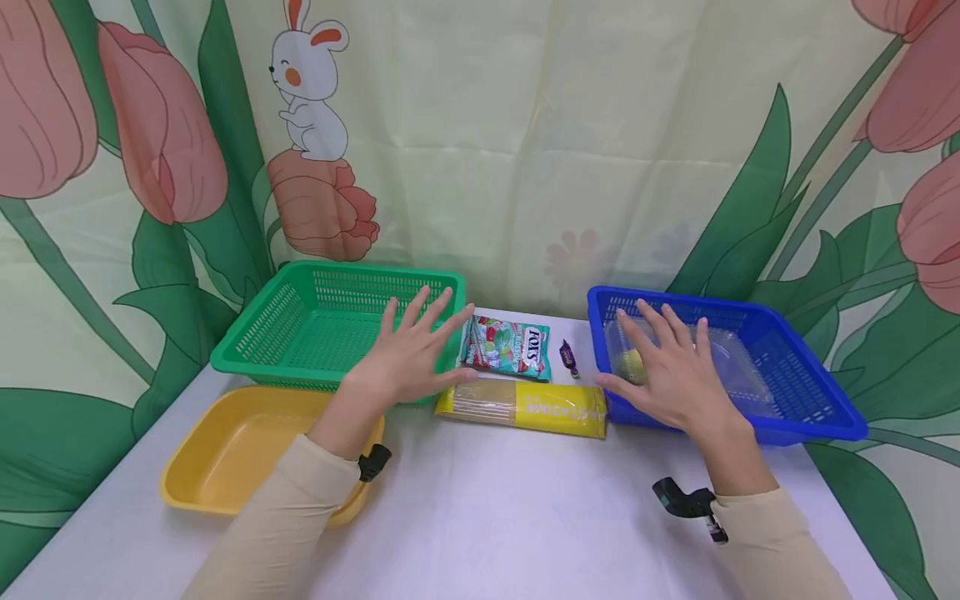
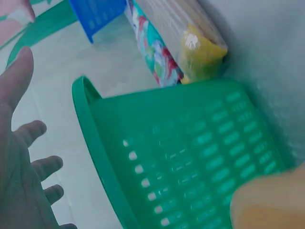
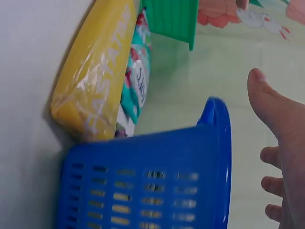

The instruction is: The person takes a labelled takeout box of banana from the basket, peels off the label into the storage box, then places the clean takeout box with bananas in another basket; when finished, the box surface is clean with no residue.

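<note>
Left hand [image 1: 408,358], right hand [image 1: 678,379], splayed, empty, are hovering near ten-o'clock green basket [image 1: 330,332], two-o'clock blue basket [image 1: 802,367], best nudging neither.

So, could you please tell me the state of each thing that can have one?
Left hand: fingers spread
Right hand: fingers spread
Green basket: upright, uncovered
Yellow tub: upright, uncovered
Blue basket: upright, uncovered
Clear container: in blue basket
Pasta packet: lying flat
Sweets bag: lying down
Small candy: wrapped

The hands [image 1: 408,357] partly hide the green basket [image 1: 322,333] and blue basket [image 1: 806,379].
</note>
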`<action>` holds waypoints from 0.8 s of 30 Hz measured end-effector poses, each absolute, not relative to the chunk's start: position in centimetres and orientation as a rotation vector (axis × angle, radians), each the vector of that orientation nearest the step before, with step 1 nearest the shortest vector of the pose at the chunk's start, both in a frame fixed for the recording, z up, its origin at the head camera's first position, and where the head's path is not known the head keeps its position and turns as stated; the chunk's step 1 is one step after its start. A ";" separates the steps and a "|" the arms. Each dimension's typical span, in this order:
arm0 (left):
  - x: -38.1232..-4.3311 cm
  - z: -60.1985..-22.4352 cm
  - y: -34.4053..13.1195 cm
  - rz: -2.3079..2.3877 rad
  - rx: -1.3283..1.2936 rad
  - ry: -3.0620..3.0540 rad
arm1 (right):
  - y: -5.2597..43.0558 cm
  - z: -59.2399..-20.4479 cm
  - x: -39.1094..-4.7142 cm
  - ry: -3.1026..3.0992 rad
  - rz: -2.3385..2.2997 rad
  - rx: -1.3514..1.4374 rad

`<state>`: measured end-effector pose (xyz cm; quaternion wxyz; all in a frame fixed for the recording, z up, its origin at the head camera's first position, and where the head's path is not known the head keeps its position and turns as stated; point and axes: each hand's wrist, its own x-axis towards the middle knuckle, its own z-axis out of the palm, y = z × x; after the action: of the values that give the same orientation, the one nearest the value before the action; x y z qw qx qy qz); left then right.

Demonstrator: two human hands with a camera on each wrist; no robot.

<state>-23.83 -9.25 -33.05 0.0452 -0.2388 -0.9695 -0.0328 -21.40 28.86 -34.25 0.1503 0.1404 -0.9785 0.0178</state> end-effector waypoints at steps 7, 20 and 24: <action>-23.8 -33.3 -7.7 -0.080 -0.797 -2.982 | 31.3 -34.0 -20.7 -2.843 0.040 0.330; -23.8 -33.4 -4.9 -0.075 -0.913 -2.966 | 34.7 -34.4 -20.9 -2.863 0.250 0.346; -23.5 -34.1 -3.2 -0.039 -0.948 -2.958 | 36.0 -34.9 -21.4 -2.858 0.280 0.368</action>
<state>-23.52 -3.23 -34.09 0.0176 -0.3050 -0.9521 -0.0126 -21.45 36.04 -34.90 0.1228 0.1263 -0.9797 0.0959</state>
